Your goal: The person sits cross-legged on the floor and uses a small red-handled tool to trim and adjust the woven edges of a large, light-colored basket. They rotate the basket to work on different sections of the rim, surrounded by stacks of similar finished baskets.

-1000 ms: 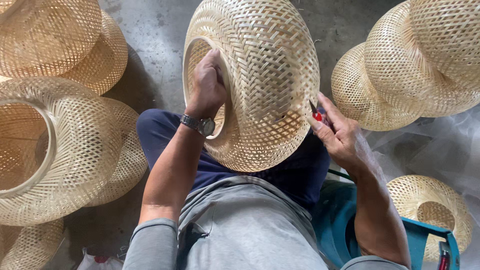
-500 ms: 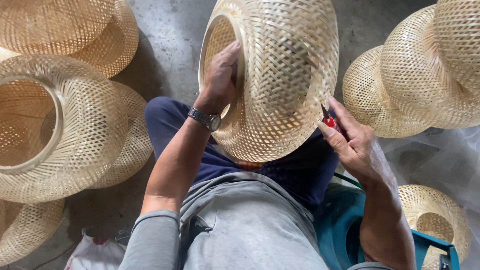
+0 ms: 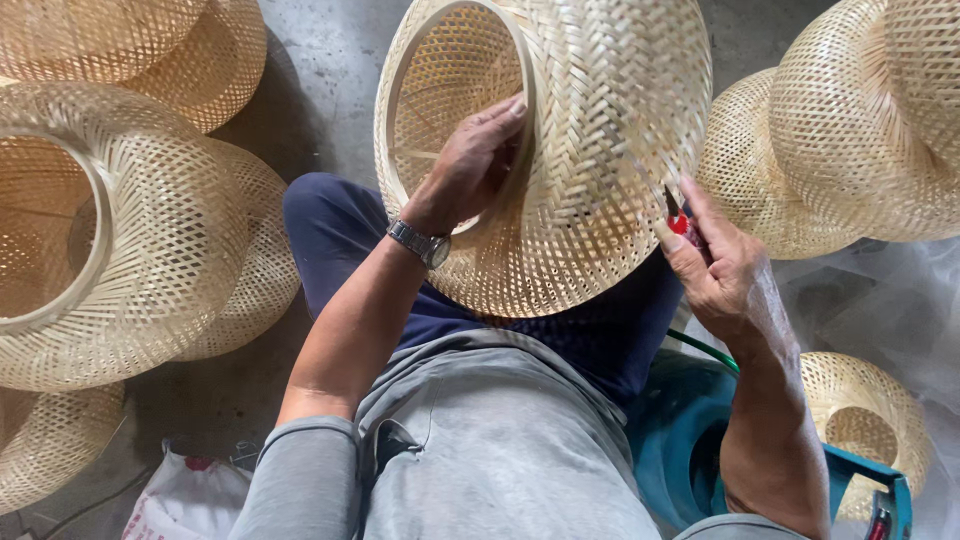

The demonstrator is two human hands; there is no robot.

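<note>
A large woven bamboo lampshade (image 3: 590,140) rests on my lap, its round open rim turned up and to the left. My left hand (image 3: 468,165), with a metal wristwatch, grips the rim with the fingers inside the opening. My right hand (image 3: 715,260) holds a small red-handled cutting tool (image 3: 678,220) against the shade's right side, the tip touching the weave.
More woven bamboo shades lie on the concrete floor: a stack at the left (image 3: 110,240), a pair at the upper right (image 3: 860,130), one at the lower right (image 3: 865,420). A teal stool (image 3: 680,440) is under me. A white bag (image 3: 185,500) lies at the lower left.
The shade has turned so its open rim faces the camera more, and my left hand shifted along the rim. My right hand stays at the shade's right side with the tool.
</note>
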